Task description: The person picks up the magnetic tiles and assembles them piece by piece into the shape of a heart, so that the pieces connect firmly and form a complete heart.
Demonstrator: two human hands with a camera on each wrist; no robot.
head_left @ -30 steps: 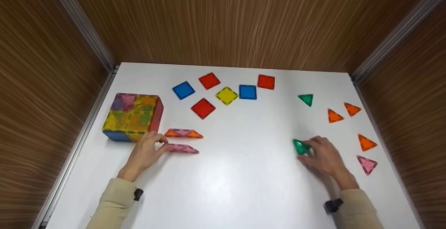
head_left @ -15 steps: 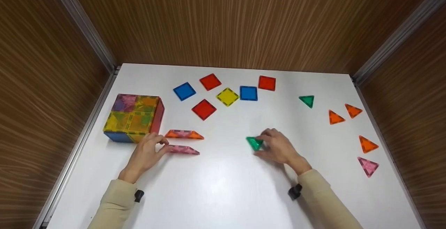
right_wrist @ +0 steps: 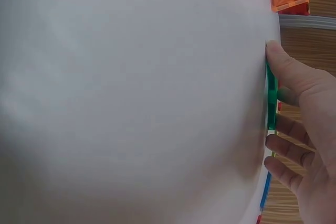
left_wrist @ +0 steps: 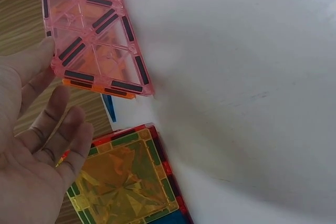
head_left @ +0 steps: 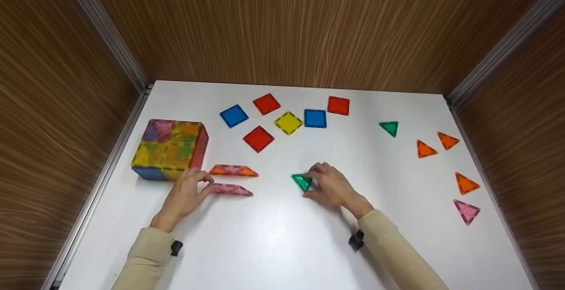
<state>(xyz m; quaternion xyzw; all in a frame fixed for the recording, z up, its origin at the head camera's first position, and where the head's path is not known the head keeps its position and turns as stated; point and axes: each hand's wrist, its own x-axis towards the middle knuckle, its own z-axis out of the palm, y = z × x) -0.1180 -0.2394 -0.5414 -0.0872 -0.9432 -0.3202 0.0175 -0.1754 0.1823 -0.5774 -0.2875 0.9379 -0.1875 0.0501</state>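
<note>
Head: A right hand (head_left: 334,186) is moving a pinched green triangle (head_left: 302,182) toward the tile box (head_left: 164,152) from its right, nearing a pink strip (head_left: 231,189). Left wrist: A left hand (left_wrist: 39,148) is pinching that strip. Right wrist: The triangle is appearing edge-on.

The head view is bright and fairly sharp, with white glare on the near middle of the table (head_left: 265,246) and duller wooden walls (head_left: 282,29). Soft shadows lie beside the left hand (head_left: 182,196) and the right hand (head_left: 333,186). Both wrist views are dimmer and greyer, with broad, blurred shadows; the right one bows the table's edge and seems slightly out of focus.
</note>
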